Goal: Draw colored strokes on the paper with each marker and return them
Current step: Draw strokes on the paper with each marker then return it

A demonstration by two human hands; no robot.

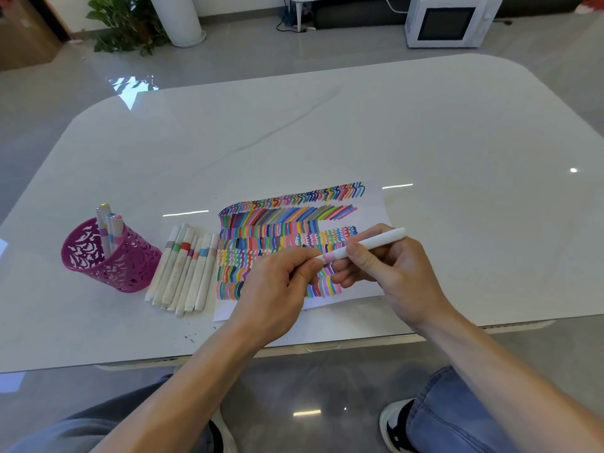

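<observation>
A white marker with a pink band (369, 245) is held over the paper (372, 207), which is covered in rows of colored strokes. My right hand (389, 273) grips the marker's barrel. My left hand (277, 289) pinches the marker's near end, by the pink band. Several white markers (183, 273) lie side by side on the table left of the paper. A purple perforated cup (108, 259) at the far left holds three markers (109, 230) upright.
The white table (294, 132) stretches far beyond the paper; its near edge runs just below my wrists. Small blue ink specks (191, 336) dot the table near the front. A microwave (451, 21) and a plant (127, 24) stand on the floor beyond.
</observation>
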